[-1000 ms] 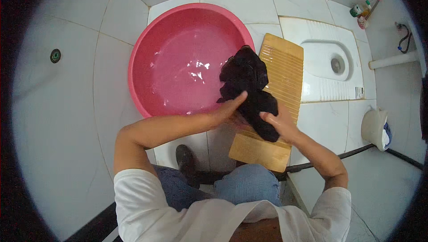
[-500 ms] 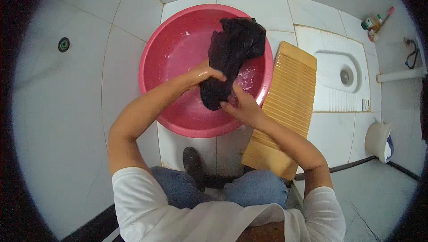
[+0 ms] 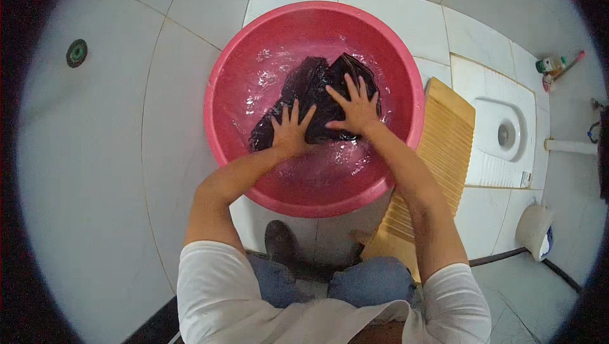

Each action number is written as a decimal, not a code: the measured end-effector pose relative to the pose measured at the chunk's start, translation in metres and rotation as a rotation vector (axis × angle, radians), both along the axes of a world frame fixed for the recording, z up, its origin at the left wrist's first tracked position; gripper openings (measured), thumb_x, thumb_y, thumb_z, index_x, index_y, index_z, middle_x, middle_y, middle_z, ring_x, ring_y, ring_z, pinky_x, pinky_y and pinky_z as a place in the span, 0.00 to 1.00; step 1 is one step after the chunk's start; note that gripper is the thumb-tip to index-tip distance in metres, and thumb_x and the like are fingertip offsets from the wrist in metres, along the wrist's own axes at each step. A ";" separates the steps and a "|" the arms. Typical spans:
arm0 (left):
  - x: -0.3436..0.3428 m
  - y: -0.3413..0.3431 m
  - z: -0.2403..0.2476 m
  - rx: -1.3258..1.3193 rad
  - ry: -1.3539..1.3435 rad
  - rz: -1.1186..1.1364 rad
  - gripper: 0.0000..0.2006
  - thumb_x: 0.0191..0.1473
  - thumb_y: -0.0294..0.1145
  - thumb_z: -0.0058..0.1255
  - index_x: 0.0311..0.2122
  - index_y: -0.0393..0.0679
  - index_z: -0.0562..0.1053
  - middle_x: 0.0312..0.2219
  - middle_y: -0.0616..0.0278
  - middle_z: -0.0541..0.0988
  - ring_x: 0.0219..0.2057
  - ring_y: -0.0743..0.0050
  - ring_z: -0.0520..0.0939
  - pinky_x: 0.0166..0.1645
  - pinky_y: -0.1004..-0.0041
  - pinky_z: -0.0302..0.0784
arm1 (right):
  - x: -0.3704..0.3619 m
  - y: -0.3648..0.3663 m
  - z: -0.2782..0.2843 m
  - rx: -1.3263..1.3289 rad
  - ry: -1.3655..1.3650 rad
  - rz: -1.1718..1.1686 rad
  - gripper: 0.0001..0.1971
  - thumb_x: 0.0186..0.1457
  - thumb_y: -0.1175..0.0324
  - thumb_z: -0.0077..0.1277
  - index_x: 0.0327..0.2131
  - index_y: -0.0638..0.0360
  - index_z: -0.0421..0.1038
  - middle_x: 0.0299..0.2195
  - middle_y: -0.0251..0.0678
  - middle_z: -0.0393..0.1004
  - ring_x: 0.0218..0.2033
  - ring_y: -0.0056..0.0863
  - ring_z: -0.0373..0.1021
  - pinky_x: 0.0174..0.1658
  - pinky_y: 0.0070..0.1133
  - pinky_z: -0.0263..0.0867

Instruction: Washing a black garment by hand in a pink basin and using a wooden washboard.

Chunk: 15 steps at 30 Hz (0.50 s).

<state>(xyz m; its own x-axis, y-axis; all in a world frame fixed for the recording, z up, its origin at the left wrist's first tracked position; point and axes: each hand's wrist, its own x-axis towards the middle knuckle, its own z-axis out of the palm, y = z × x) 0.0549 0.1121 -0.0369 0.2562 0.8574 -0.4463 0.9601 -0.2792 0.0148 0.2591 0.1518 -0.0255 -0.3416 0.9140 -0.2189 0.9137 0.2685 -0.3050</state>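
A dark, wet garment (image 3: 312, 84) lies spread in the water of a large pink basin (image 3: 218, 116). My left hand (image 3: 292, 129) rests flat on its near left part with the fingers spread. Farther right, my right hand (image 3: 358, 108) presses down on the garment, fingers also fanned out. Neither hand is gripping the cloth. Some of the garment sits under the water and beneath my palms, so its exact kind is hard to make out.
A yellow ribbed washboard (image 3: 438, 147) leans along the basin's right side. Beyond it a white squat toilet (image 3: 488, 100) is set in the tiled floor. Bottles (image 3: 550, 65) stand in the far right corner, and a white bin (image 3: 533, 228) is at the right wall.
The bunched dark garment has gone from being held above the basin down into the water, where it is spread out. Both my hands have let go and opened flat on it.
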 end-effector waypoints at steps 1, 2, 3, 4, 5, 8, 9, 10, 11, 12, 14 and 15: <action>0.000 0.003 -0.007 -0.004 0.067 -0.021 0.57 0.36 0.66 0.58 0.66 0.62 0.38 0.65 0.48 0.41 0.64 0.39 0.46 0.58 0.34 0.49 | -0.006 0.001 -0.016 -0.025 -0.092 0.007 0.51 0.35 0.33 0.57 0.63 0.22 0.43 0.67 0.39 0.30 0.67 0.50 0.29 0.59 0.60 0.36; -0.003 0.004 -0.011 -0.011 0.069 -0.015 0.57 0.36 0.66 0.58 0.66 0.62 0.38 0.65 0.48 0.41 0.64 0.39 0.46 0.58 0.34 0.49 | -0.010 0.003 -0.025 -0.032 -0.090 0.014 0.51 0.35 0.33 0.57 0.63 0.22 0.43 0.67 0.39 0.30 0.67 0.50 0.29 0.59 0.60 0.36; -0.004 0.006 -0.014 0.039 0.072 -0.043 0.56 0.37 0.66 0.57 0.66 0.61 0.39 0.65 0.48 0.41 0.64 0.39 0.47 0.58 0.34 0.48 | -0.012 0.005 -0.034 -0.029 -0.093 0.008 0.51 0.36 0.32 0.56 0.63 0.22 0.41 0.67 0.39 0.31 0.67 0.50 0.29 0.59 0.59 0.35; -0.005 0.007 -0.016 0.090 0.075 -0.073 0.55 0.38 0.67 0.56 0.66 0.60 0.40 0.65 0.49 0.41 0.63 0.38 0.47 0.58 0.33 0.48 | -0.011 0.007 -0.042 -0.025 -0.097 0.000 0.52 0.36 0.31 0.54 0.64 0.22 0.39 0.67 0.39 0.32 0.67 0.50 0.29 0.60 0.59 0.34; -0.003 0.009 -0.015 0.085 0.078 -0.070 0.55 0.38 0.67 0.56 0.66 0.60 0.40 0.65 0.49 0.41 0.63 0.38 0.47 0.58 0.33 0.48 | -0.011 0.009 -0.044 -0.030 -0.094 0.004 0.52 0.36 0.31 0.54 0.64 0.22 0.39 0.67 0.39 0.32 0.67 0.50 0.29 0.60 0.59 0.34; 0.006 0.019 -0.009 0.040 0.100 -0.043 0.56 0.39 0.60 0.60 0.66 0.58 0.38 0.65 0.50 0.39 0.64 0.39 0.47 0.58 0.35 0.51 | -0.009 0.021 -0.044 -0.045 -0.168 0.047 0.51 0.40 0.32 0.52 0.65 0.26 0.36 0.67 0.41 0.32 0.66 0.50 0.32 0.60 0.58 0.31; 0.007 0.022 -0.008 0.028 0.091 -0.038 0.56 0.38 0.59 0.61 0.66 0.58 0.38 0.65 0.50 0.40 0.64 0.39 0.46 0.58 0.35 0.51 | -0.010 0.025 -0.044 -0.111 -0.194 0.043 0.50 0.41 0.32 0.51 0.65 0.26 0.36 0.67 0.42 0.34 0.66 0.50 0.32 0.61 0.58 0.31; 0.009 0.024 -0.006 0.016 0.082 -0.034 0.56 0.38 0.59 0.61 0.66 0.58 0.39 0.65 0.50 0.40 0.64 0.38 0.46 0.58 0.34 0.51 | -0.009 0.026 -0.042 -0.177 -0.221 0.038 0.50 0.42 0.33 0.51 0.65 0.26 0.35 0.66 0.42 0.36 0.66 0.49 0.33 0.61 0.57 0.31; 0.005 0.024 -0.006 0.023 0.086 -0.032 0.56 0.38 0.59 0.61 0.66 0.58 0.39 0.65 0.50 0.40 0.64 0.38 0.46 0.58 0.34 0.51 | -0.011 0.024 -0.038 -0.122 -0.212 0.039 0.50 0.43 0.33 0.51 0.65 0.27 0.34 0.66 0.43 0.39 0.66 0.49 0.35 0.61 0.58 0.32; 0.000 0.023 -0.008 0.024 0.070 -0.047 0.57 0.36 0.58 0.63 0.66 0.58 0.39 0.65 0.50 0.41 0.64 0.38 0.46 0.58 0.34 0.51 | -0.011 0.023 -0.034 -0.115 -0.209 0.040 0.50 0.43 0.33 0.51 0.65 0.27 0.34 0.66 0.43 0.39 0.66 0.49 0.35 0.61 0.58 0.32; -0.010 0.021 -0.005 0.027 0.051 -0.067 0.58 0.35 0.57 0.64 0.66 0.59 0.39 0.65 0.49 0.41 0.64 0.37 0.46 0.57 0.34 0.51 | 0.002 0.021 -0.026 -0.173 -0.274 0.066 0.50 0.41 0.34 0.53 0.64 0.23 0.34 0.66 0.40 0.38 0.66 0.48 0.36 0.60 0.56 0.38; -0.016 0.020 -0.001 0.028 -0.029 -0.033 0.60 0.32 0.55 0.66 0.66 0.60 0.39 0.65 0.49 0.40 0.64 0.38 0.45 0.57 0.33 0.52 | 0.014 0.018 -0.030 -0.179 -0.275 0.089 0.52 0.42 0.36 0.55 0.65 0.26 0.31 0.66 0.42 0.40 0.65 0.51 0.40 0.58 0.57 0.45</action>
<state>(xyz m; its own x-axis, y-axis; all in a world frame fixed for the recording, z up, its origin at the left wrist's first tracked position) 0.0391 0.1320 -0.0379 0.2971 0.8604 -0.4141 0.9497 -0.3114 0.0344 0.2727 0.1699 -0.0557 -0.3247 0.8221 -0.4677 0.9436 0.3157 -0.1001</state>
